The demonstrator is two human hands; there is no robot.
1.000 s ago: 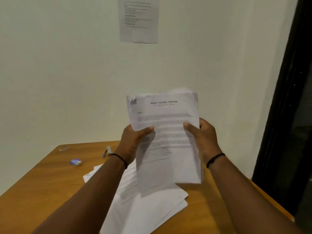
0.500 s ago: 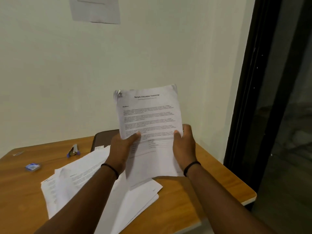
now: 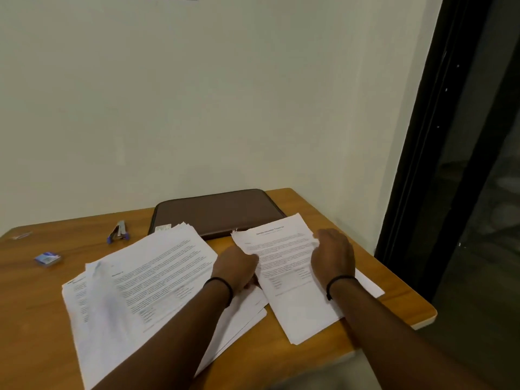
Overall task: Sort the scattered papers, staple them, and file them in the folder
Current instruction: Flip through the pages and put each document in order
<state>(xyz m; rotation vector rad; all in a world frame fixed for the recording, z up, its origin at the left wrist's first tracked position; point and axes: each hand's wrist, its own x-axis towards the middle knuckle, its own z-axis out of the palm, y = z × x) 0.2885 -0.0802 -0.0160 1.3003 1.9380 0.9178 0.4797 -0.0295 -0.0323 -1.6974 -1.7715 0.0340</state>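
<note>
Head view: wooden table [image 3: 365, 215] against pale wall [image 3: 225, 94]

A stapled set of papers [image 3: 292, 274] lies flat on the right part of the wooden worktop [image 3: 399, 294], its far corner touching the closed brown folder [image 3: 219, 212] by the wall. The left hand [image 3: 236, 267] holds the set's left edge, fingers curled at it; the right hand [image 3: 333, 256] rests on its right side, fingers bent over the edge. Both wrists wear a black band. Left of the hands a loose, fanned pile of printed sheets [image 3: 146, 277] overlaps the folder's near corner. Farther left lie a blue stapler [image 3: 118, 235], a small blue staple box [image 3: 47, 258] and, at the edge, a small blurred object.
</note>
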